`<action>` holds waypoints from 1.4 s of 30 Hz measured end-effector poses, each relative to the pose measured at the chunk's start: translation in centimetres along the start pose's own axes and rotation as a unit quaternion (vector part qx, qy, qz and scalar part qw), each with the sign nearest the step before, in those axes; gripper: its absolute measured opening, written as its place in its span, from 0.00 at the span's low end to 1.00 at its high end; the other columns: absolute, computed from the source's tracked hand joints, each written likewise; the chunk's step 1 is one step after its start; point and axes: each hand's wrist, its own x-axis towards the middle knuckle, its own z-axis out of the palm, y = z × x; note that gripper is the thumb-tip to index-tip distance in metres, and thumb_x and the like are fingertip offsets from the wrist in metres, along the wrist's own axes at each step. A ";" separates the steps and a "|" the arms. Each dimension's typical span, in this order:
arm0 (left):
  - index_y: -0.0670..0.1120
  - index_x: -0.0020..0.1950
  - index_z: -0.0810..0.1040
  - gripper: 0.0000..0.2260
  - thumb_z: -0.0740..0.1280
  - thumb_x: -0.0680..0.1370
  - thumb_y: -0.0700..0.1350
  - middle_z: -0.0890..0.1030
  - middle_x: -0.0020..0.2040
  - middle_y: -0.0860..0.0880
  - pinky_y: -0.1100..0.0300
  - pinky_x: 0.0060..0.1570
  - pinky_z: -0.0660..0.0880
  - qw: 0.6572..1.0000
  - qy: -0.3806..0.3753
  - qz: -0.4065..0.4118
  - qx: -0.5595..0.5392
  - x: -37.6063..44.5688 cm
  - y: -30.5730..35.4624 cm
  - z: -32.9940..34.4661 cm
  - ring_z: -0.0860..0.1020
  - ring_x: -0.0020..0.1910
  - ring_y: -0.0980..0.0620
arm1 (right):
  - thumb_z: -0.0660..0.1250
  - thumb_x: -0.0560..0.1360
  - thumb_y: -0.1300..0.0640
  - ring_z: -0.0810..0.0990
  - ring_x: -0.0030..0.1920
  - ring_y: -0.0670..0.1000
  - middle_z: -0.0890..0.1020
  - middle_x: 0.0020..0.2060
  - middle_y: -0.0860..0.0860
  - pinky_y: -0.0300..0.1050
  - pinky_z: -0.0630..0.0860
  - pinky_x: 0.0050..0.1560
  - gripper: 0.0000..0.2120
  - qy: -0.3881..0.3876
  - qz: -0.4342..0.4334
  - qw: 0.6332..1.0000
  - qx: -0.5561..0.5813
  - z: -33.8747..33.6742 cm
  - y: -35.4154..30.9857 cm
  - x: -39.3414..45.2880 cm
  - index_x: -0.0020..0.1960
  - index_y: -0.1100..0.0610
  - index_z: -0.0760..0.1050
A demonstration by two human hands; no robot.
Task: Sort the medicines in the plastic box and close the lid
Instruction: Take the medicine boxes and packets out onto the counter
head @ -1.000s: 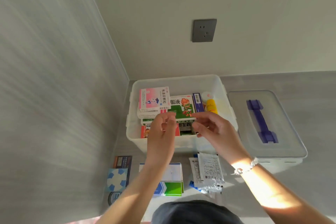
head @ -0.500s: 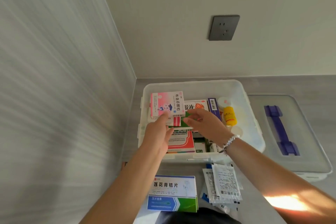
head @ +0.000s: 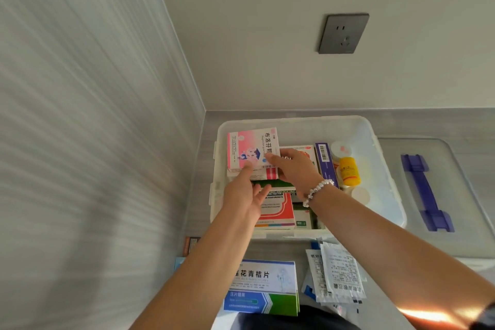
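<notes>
From my feed, centre frame: translucent white plastic box [head: 385, 195] sits open on the grey counter, w/ the pink-and-white medicine carton [head: 251, 149] on a stack at its upper-left. My left hand [head: 245, 193] reaches in w/ straight, relaxed fingers touching the carton's lower edge, and right hand [head: 293, 167], beaded bracelet on wrist, pinches its lower-right corner. Right of the hands a yellow pill bottle [head: 348, 171] stands in the box; the clear lid w/ purple handle [head: 426, 191] lies at far right, beside the box.

Both bare forearms reach forward; left hand [head: 245, 190] open, fingers extended; right hand [head: 294, 169], beaded bracelet at wrist, fingers curled.
</notes>
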 end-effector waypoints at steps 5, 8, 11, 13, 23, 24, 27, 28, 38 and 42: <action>0.46 0.51 0.76 0.08 0.70 0.74 0.44 0.80 0.55 0.43 0.52 0.48 0.79 0.999 -0.022 0.038 0.008 -0.3 -0.6 -0.6 0.78 0.55 0.47 | 0.67 0.74 0.54 0.84 0.42 0.49 0.83 0.47 0.53 0.40 0.81 0.39 0.13 -0.004 0.014 0.996 0.084 -1.4 -0.8 -2.0 0.55 0.57 0.72; 0.46 0.55 0.76 0.18 0.73 0.68 0.50 0.83 0.52 0.44 0.52 0.47 0.81 0.991 -0.070 0.085 0.080 -1.3 -0.8 -1.1 0.82 0.50 0.47 | 0.67 0.74 0.53 0.85 0.41 0.49 0.84 0.45 0.52 0.41 0.82 0.40 0.12 0.000 -0.002 0.996 0.086 -3.4 -1.3 -4.1 0.55 0.57 0.72; 0.44 0.61 0.73 0.25 0.74 0.65 0.48 0.82 0.55 0.43 0.51 0.50 0.80 0.973 -0.138 0.139 0.122 -3.0 -0.6 -1.0 0.82 0.51 0.46 | 0.66 0.75 0.52 0.85 0.40 0.49 0.84 0.43 0.52 0.44 0.82 0.40 0.12 -0.009 -0.020 0.996 0.088 -5.9 -1.3 -6.7 0.54 0.57 0.73; 0.43 0.60 0.73 0.24 0.73 0.65 0.45 0.82 0.55 0.43 0.51 0.51 0.80 0.967 -0.167 0.163 0.105 -4.5 -0.9 -0.9 0.82 0.52 0.46 | 0.65 0.75 0.53 0.85 0.42 0.52 0.85 0.45 0.54 0.46 0.82 0.42 0.12 -0.018 -0.041 0.993 0.110 -7.6 -1.0 -8.6 0.55 0.58 0.72; 0.46 0.64 0.71 0.25 0.71 0.67 0.41 0.82 0.56 0.45 0.49 0.53 0.79 0.954 -0.159 0.251 0.051 -11.9 -7.5 -4.1 0.82 0.53 0.46 | 0.62 0.76 0.54 0.84 0.34 0.51 0.85 0.35 0.53 0.41 0.80 0.34 0.11 0.007 -0.110 0.963 0.247 -13.1 3.7 -15.7 0.54 0.59 0.70; 0.46 0.65 0.70 0.27 0.71 0.67 0.41 0.81 0.57 0.45 0.49 0.53 0.79 0.953 -0.158 0.253 0.044 -12.5 -8.2 -4.7 0.82 0.53 0.45 | 0.62 0.76 0.54 0.84 0.33 0.51 0.85 0.33 0.53 0.41 0.80 0.33 0.11 0.010 -0.108 0.965 0.240 -13.4 4.4 -16.3 0.54 0.60 0.70; 0.46 0.68 0.68 0.28 0.69 0.68 0.40 0.80 0.59 0.43 0.50 0.52 0.79 0.961 -0.163 0.224 0.021 -13.4 -10.4 -6.3 0.81 0.55 0.44 | 0.61 0.76 0.55 0.82 0.30 0.50 0.84 0.31 0.54 0.42 0.80 0.31 0.13 0.027 -0.112 0.965 0.236 -13.9 6.9 -18.4 0.56 0.63 0.69; 0.47 0.68 0.67 0.29 0.69 0.68 0.40 0.79 0.60 0.43 0.50 0.53 0.79 0.965 -0.160 0.206 0.018 -13.6 -11.1 -6.8 0.80 0.56 0.45 | 0.61 0.77 0.56 0.81 0.29 0.50 0.83 0.32 0.54 0.42 0.78 0.30 0.14 0.032 -0.115 0.963 0.240 -14.0 7.8 -19.2 0.57 0.64 0.69; 0.38 0.53 0.74 0.10 0.68 0.73 0.36 0.79 0.54 0.38 0.49 0.52 0.78 0.995 -0.093 0.038 0.026 -13.0 -18.3 -11.3 0.79 0.52 0.45 | 0.62 0.77 0.53 0.80 0.27 0.47 0.82 0.37 0.55 0.37 0.75 0.28 0.03 0.172 -0.081 0.960 0.206 -13.3 15.8 -23.5 0.49 0.49 0.73; 0.35 0.59 0.72 0.16 0.69 0.73 0.36 0.81 0.53 0.39 0.49 0.51 0.77 0.997 -0.066 -0.026 0.026 -11.9 -21.6 -11.8 0.80 0.51 0.46 | 0.61 0.77 0.52 0.79 0.31 0.50 0.81 0.38 0.56 0.40 0.75 0.31 0.11 0.195 -0.032 0.957 0.213 -13.4 18.8 -24.0 0.58 0.52 0.71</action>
